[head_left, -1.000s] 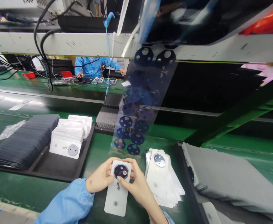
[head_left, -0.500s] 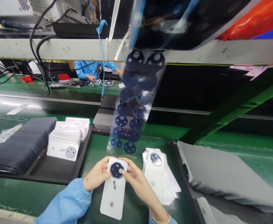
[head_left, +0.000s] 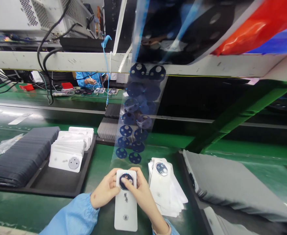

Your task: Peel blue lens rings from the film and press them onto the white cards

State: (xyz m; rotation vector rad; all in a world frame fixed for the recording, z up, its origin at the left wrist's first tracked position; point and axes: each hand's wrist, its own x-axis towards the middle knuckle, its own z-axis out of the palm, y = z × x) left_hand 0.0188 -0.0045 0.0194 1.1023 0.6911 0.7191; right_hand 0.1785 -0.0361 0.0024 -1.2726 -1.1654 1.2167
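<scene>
Between my two hands is a white phone back cover point(head_left: 126, 209), its camera end away from me, with dark lettering and a small round mark down its face. A dark blue octagonal film point(head_left: 123, 186) with holes lies on its camera area. My left hand point(head_left: 105, 190) is closed on the cover's left edge near the top. My right hand point(head_left: 143, 192) grips the right edge, its thumb pressed on the film. Beyond them hangs a clear sheet of similar blue films point(head_left: 136, 134). To the right lies a loose pile of white covers point(head_left: 166, 192).
On the left, a black tray point(head_left: 57, 183) holds white covers point(head_left: 66, 155) and a long row of dark sheets point(head_left: 28, 153). A tray with grey sheets point(head_left: 229, 179) stands right. A white beam point(head_left: 84, 62) crosses above. Across the line a person in blue sleeves point(head_left: 89, 80) works.
My right thumb has moved left across the film, from its right edge towards its middle. The cover has turned slightly and now lies straighter. The whole view has shifted a little.
</scene>
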